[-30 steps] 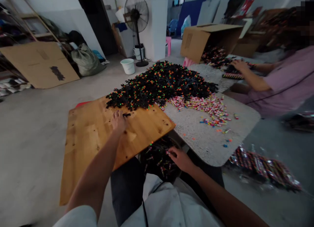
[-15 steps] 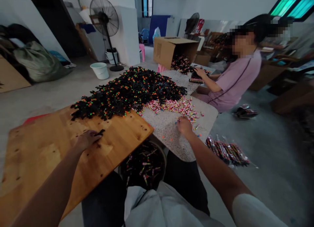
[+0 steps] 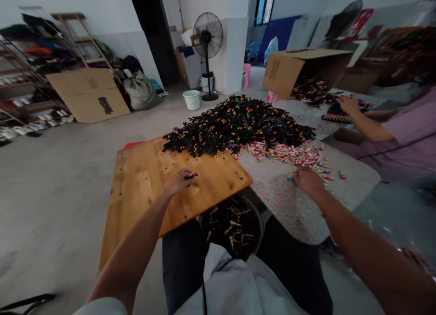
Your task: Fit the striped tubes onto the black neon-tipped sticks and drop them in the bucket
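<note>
My left hand (image 3: 177,182) is closed on a small black plastic piece (image 3: 191,176), just over the wooden board (image 3: 136,192). My right hand (image 3: 308,179) is over the speckled tabletop (image 3: 282,215), fingers pinched together at the near edge of many small pink, white and yellow pieces (image 3: 299,155). Tiny blue bits (image 3: 290,179) show by its fingertips; whether it grips one I cannot make out. Beyond both hands lies a big heap of black pieces with orange and green tips (image 3: 238,124).
Between my knees stands a round tub (image 3: 261,228) holding black pieces with coloured sticks. At right a person in a pink shirt (image 3: 408,133) works at a dark tray (image 3: 335,119). An open cardboard box (image 3: 282,74), a white bucket (image 3: 191,100) and a fan (image 3: 207,36) stand behind.
My view has swung to the left, so the tables and heap sit farther right. The left hand still holds the black piece; the right hand stays beside the pink pieces.
</note>
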Tool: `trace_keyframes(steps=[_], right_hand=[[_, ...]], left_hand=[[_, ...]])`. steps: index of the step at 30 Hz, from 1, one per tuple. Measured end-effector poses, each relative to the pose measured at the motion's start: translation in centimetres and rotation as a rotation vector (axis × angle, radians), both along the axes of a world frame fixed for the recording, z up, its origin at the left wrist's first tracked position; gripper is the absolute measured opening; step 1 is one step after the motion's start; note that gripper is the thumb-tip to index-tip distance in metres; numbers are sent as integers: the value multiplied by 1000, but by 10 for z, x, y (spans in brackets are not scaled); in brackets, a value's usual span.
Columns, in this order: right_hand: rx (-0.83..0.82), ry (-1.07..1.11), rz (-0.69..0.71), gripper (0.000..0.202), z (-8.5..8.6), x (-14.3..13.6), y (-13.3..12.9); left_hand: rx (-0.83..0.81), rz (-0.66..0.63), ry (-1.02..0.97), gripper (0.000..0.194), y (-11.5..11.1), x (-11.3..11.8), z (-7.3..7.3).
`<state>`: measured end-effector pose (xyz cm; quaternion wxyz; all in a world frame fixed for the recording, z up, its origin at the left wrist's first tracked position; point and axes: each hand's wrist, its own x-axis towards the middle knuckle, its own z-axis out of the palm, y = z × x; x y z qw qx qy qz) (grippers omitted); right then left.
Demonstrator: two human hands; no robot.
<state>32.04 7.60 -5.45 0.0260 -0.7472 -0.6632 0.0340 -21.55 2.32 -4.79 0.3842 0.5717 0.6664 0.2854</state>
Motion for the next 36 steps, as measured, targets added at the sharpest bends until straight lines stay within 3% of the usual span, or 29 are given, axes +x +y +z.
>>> trace_keyframes(steps=[3,6,8,11,15,22,28,32,36], right_hand=[[60,135,46,27,8,-40,-17],[94,631,311,21,25,-100,-55],[75,846,512,19,41,-137,-81],[62,1038,586,22,63,-171,-106],[19,1163,554,25,75,-176,-113],[-45,1217,514,27,72,-173,-116],[-37,1208,497,27,76,-172,-117],[-131,1257,502,28,78,-169,-114],[-227,1274,519,24,75,-167,-109]], left_hand=[[6,-75,-311,55,-21,36,5],[6,-219,-492,49,-43,77,23],[1,-310,-575,47,-55,100,36],[-1,-404,-639,53,-69,123,53],[20,-450,-613,53,-77,132,61],[145,-471,-454,43,-84,137,64],[223,-489,-305,32,-91,141,80],[199,-544,-261,32,-92,139,86],[79,-602,-268,34,-89,135,83]])
